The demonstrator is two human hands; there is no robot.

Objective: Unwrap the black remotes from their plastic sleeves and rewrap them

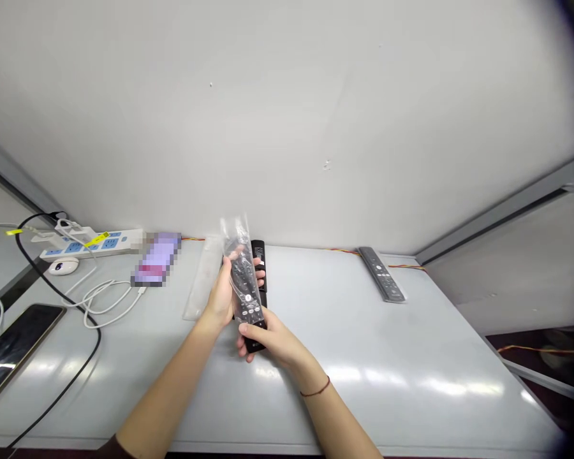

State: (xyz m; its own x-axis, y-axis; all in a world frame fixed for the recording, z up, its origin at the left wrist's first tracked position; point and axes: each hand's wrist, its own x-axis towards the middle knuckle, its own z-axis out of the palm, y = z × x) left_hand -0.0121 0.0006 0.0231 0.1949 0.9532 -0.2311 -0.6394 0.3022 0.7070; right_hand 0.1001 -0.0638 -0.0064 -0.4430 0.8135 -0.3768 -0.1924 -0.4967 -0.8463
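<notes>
A black remote control point(247, 296) is partly inside a clear plastic sleeve, its lower end sticking out bare. My left hand point(222, 293) is wrapped round the sleeved upper part, and my right hand point(268, 335) grips the lower end, thumb on top. Behind them another black remote point(259, 250) lies on the table, mostly hidden by my hands. To the left of my left hand a flat clear plastic sleeve point(201, 280) rests on the table. Farther right lies a remote in a clear sleeve point(381, 274).
On the left are a white power strip point(131, 240), a white rounded device point(64, 266), a phone with a blurred screen point(157, 258), a dark phone point(16, 350), and white and black cables. The grey table point(363, 408) meets a pale wall behind.
</notes>
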